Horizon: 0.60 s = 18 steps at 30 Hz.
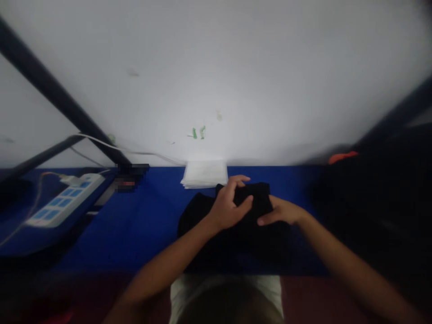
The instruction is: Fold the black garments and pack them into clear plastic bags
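Observation:
A bundle of black cloth lies on the blue surface in front of me, its folds too dark to make out. My left hand rests over the top of the cloth, with thumb and fingers apart. At the cloth's right side, my right hand has its thumb on top while its other fingers are hidden behind the fabric, so it grips that edge. Just beyond the cloth, against the wall, sits a stack of white sheets.
A white power strip with blue sockets and a plugged-in cable lies at the left. Dark metal bars slant across the pale wall. A large dark mass with an orange piece fills the right.

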Motion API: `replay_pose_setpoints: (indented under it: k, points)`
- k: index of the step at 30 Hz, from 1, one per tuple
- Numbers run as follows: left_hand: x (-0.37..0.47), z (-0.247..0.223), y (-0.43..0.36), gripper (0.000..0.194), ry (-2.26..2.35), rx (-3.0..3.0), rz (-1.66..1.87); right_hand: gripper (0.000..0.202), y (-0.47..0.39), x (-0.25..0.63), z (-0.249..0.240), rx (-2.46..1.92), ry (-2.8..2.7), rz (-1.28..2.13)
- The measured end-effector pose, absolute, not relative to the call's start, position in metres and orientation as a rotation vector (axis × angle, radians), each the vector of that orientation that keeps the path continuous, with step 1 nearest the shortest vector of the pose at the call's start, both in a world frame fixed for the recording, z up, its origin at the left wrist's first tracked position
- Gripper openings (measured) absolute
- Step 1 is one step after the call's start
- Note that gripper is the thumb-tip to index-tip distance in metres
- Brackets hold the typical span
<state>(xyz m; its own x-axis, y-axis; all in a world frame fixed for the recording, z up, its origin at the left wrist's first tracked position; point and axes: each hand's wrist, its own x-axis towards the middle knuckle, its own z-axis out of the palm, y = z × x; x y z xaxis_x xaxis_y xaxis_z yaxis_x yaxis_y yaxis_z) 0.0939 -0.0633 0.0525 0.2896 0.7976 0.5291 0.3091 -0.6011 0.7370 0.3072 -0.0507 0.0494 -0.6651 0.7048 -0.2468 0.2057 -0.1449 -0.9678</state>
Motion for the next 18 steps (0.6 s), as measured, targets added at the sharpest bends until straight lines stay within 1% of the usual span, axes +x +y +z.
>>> replay_pose_setpoints:
  k: [2, 4, 5, 8, 9, 11, 14, 16, 18]
  points:
    - [0.069, 0.042, -0.039, 0.038, 1.014, 2.137, 1.107, 0.057, -0.056, 0.301, 0.034, -1.085, -1.439, 1.979]
    - [0.036, 0.030, -0.011, 0.024, 1.043, 2.335, 0.938, 0.060, -0.064, 0.298, 0.025, -1.110, -1.207, 2.020]
    - [0.019, 0.025, 0.003, 0.022, 1.093, 2.472, 0.825, 0.060, -0.068, 0.298, 0.022, -1.118, -1.123, 2.030]
    - [-0.029, 0.012, 0.038, 0.025, 1.309, 2.739, 0.307, 0.057, -0.077, 0.298, 0.020, -1.131, -0.944, 2.033]
    - [-0.040, 0.010, 0.046, 0.022, 1.345, 2.731, 0.247, 0.056, -0.079, 0.298, 0.020, -1.132, -0.908, 2.029]
    - [-0.056, 0.008, 0.054, 0.019, 1.402, 2.714, 0.194, 0.054, -0.082, 0.299, 0.022, -1.124, -0.863, 2.020]
    - [-0.060, 0.014, 0.048, 0.028, 1.493, 2.679, 0.243, 0.053, -0.085, 0.299, 0.025, -1.119, -0.839, 2.011]
    - [-0.052, 0.024, 0.033, 0.036, 1.552, 2.633, 0.348, 0.053, -0.086, 0.297, 0.026, -1.129, -0.824, 1.997]
    - [-0.039, 0.039, 0.013, 0.039, 1.548, 2.567, 0.525, 0.055, -0.087, 0.294, 0.027, -1.129, -0.821, 1.982]
